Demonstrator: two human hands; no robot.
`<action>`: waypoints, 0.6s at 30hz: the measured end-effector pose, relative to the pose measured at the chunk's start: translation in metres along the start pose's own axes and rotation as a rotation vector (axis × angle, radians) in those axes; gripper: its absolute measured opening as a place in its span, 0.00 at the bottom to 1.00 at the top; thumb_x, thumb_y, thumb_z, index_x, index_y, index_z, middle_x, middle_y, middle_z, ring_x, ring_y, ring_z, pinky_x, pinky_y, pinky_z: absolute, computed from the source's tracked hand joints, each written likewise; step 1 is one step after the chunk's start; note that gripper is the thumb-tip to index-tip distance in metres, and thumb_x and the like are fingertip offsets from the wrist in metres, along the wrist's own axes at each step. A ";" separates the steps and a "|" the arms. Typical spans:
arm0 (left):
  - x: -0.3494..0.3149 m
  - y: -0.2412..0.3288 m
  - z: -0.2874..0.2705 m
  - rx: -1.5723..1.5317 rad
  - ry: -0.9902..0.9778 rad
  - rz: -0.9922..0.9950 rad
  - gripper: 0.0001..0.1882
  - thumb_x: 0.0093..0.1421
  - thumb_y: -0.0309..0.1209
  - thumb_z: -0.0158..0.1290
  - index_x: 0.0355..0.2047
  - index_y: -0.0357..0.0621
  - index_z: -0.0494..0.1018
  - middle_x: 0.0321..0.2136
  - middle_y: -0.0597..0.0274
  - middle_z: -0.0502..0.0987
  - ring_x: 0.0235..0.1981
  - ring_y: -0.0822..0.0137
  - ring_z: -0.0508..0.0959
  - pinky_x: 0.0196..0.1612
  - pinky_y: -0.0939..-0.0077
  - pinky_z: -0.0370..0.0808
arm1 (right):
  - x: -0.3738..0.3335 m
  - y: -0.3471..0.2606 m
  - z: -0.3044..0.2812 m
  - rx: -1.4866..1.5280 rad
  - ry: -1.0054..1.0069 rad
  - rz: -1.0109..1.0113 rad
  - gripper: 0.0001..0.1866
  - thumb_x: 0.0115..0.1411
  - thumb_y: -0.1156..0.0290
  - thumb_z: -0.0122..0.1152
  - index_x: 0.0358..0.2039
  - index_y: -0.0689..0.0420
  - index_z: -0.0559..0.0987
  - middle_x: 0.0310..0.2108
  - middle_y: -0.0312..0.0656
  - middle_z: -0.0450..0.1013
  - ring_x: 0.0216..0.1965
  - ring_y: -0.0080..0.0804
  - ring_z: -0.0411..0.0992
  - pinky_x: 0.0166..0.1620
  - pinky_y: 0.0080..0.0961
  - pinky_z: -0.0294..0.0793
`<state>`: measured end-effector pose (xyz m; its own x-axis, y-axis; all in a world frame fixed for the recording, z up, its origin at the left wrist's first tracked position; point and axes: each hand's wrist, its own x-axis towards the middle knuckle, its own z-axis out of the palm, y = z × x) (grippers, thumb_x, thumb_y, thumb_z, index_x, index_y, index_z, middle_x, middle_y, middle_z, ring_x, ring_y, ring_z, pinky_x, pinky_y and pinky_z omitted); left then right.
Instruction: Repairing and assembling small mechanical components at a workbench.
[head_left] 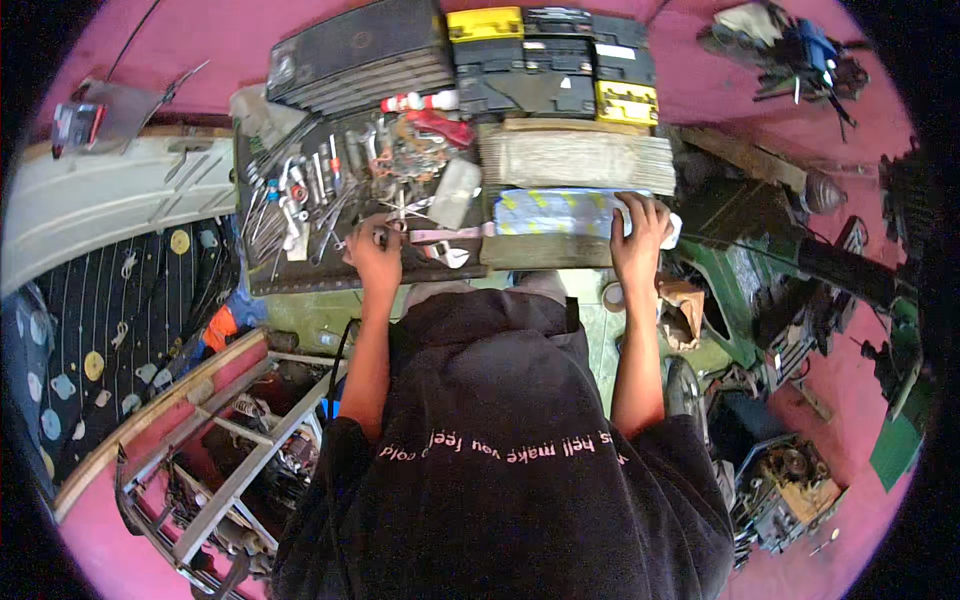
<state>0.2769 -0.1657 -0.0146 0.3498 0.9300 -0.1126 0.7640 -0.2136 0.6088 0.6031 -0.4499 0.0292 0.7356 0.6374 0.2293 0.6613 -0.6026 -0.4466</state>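
My left hand (375, 252) rests at the near edge of a dark tool tray (262, 278), fingers closed around a small metal tool whose kind I cannot make out. Spanners, sockets and other metal tools (300, 195) lie scattered in the tray just beyond it. My right hand (640, 232) presses flat on a white cloth (672, 228) at the right end of a pale blue and yellow patterned pad (555, 212) lying on a wooden board (540, 252).
Black and yellow tool cases (555, 60) stand at the back. A stack of folded sacking (575, 158) lies behind the pad. A metal frame (235, 450) stands lower left, green machinery and engine parts (770, 290) at right, on a pink floor (870, 380).
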 end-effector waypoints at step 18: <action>0.141 -0.152 -0.125 0.173 0.339 -0.051 0.19 0.58 0.34 0.64 0.49 0.44 0.78 0.50 0.52 0.79 0.56 0.44 0.71 0.56 0.36 0.61 | 0.056 -0.315 0.152 -0.100 -0.441 -0.580 0.18 0.59 0.71 0.66 0.50 0.56 0.81 0.52 0.46 0.77 0.60 0.52 0.68 0.63 0.53 0.64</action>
<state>0.1425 0.0350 -0.0251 0.1318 0.9807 0.1443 0.8662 -0.1848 0.4643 0.4135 -0.1509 0.0510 0.1497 0.9884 0.0263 0.9521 -0.1370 -0.2732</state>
